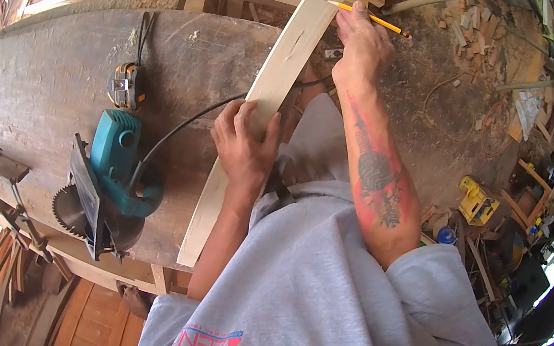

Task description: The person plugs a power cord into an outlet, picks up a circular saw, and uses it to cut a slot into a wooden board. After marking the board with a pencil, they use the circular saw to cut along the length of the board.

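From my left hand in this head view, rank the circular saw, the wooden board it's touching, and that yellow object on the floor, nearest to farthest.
From the left hand:
1. Wooden board: right under it, touching.
2. Circular saw: to the left, on the worktable.
3. Yellow object: far right, on the floor.

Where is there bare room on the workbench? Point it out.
Free: the workbench left of the tape measure, and the patch between tape measure, board and cable. Crowded: around the saw, whose cable runs toward the board.
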{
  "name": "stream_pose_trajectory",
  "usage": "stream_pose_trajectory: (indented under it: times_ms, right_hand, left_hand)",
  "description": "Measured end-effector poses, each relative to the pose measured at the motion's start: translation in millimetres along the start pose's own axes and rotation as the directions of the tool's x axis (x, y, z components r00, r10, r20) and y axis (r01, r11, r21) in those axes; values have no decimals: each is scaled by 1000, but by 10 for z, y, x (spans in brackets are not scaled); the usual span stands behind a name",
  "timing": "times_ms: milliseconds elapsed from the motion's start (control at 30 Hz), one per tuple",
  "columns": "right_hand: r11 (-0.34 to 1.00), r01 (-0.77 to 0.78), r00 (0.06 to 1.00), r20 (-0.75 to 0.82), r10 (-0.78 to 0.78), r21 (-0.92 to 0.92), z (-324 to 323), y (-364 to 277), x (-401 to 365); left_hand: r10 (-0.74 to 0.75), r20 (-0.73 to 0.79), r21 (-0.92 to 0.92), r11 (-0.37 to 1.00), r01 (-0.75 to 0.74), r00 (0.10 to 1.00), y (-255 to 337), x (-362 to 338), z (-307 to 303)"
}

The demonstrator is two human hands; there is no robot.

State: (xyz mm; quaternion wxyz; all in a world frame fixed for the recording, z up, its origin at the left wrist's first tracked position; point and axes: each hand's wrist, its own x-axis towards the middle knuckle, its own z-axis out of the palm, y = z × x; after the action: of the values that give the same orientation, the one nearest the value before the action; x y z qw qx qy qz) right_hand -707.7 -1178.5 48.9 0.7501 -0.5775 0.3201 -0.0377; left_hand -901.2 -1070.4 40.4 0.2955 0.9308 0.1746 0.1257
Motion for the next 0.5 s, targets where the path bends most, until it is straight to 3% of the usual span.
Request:
stream_pose_trajectory:
  times_ms: [100, 500]
  right_hand:
    - [998, 5, 1000, -24, -3, 70, 38, -33, -23]
    - [990, -138, 990, -1, 138, -4, -182, 105, -471]
  left_hand:
    - [-13, -10, -13, 1000, 13, 1000, -9, 2, 16]
    - [30, -17, 17, 999, -30, 999, 1, 21, 10]
